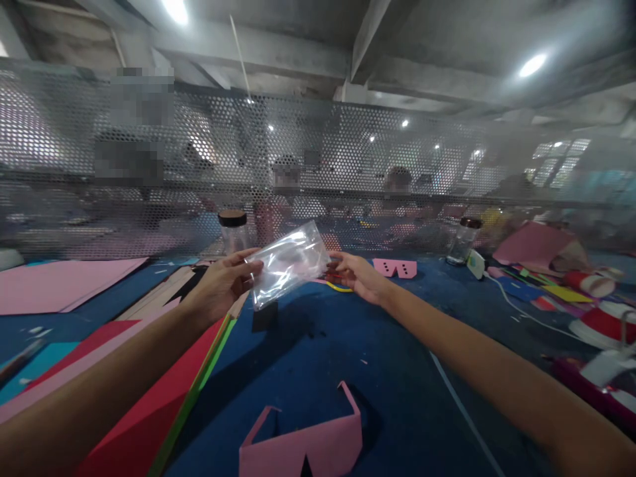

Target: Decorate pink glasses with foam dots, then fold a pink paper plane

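A clear, shiny plastic sheet or bag [291, 262] is held up above the blue table [342, 358]. My left hand [223, 285] pinches its left edge between thumb and fingers. At its right edge, my right hand [358, 273] has its fingers closed, partly hidden by the plastic. A folded pink paper shape like a pair of glasses [303, 444] stands at the near edge, its two arms raised. Farther back lies a smaller pink paper piece [396, 267] with black dots. Behind the right hand's fingers shows a yellow curved strip [339, 287].
Red paper [163, 391] and pink sheets [64, 285] lie on the left. Two lidded jars stand farther back, a left jar [233, 232] and a right jar [463, 240]. Coloured scraps and a white cable [527, 311] are on the right. A perforated metal screen [318, 152] closes off the back.
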`<state>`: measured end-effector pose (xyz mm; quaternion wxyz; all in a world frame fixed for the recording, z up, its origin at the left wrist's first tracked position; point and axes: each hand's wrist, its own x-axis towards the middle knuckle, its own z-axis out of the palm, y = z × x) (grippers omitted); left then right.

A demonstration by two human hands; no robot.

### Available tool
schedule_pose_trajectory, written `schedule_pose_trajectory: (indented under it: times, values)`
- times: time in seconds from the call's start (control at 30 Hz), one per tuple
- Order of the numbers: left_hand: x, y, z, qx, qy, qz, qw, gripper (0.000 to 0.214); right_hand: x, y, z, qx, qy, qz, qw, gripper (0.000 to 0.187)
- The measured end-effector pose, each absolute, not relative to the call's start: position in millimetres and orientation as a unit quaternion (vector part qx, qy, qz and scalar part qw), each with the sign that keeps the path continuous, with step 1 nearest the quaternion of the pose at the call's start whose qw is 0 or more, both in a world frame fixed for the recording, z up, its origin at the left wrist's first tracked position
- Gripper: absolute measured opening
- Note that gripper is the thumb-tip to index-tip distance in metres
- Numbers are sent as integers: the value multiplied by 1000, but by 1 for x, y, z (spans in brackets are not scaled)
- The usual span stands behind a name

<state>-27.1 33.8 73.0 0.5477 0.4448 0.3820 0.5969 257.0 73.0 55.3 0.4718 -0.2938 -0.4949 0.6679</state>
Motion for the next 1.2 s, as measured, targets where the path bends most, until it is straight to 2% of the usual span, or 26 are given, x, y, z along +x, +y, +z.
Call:
schedule_pose_trajectory:
  times: [0.23, 0.3, 0.47, 0.6, 0.7, 0.83, 1.03, 1.1, 1.2]
  values:
    - [-23, 37, 68, 419, 360, 620, 556, 22, 221, 43, 43, -285, -562, 684, 369, 55]
    - [-21, 37, 64, 425, 360, 610, 564, 21, 207, 38, 43, -261, -580, 670, 383, 51]
    - [-15, 33, 59, 446, 367, 578, 577, 23, 192, 43, 45, -280, -546, 615, 495, 43]
    - [-12, 27, 63, 497, 374, 532, 574, 24, 203, 50, 47, -325, -565, 553, 520, 38]
    - [-12, 26, 65, 560, 400, 498, 528, 25, 214, 51, 48, -315, -594, 550, 495, 35]
    - [-11, 25, 64, 591, 425, 485, 485, 24, 221, 48, 48, -294, -575, 632, 429, 34]
    - [-5, 16, 65, 578, 404, 482, 519, 38, 222, 45, 49, -278, -531, 660, 452, 38]
    - [-5, 16, 64, 543, 400, 490, 552, 32, 222, 44, 51, -277, -524, 666, 452, 38]
    - [-7, 19, 64, 506, 393, 498, 585, 12, 225, 43, 52, -275, -537, 670, 433, 32]
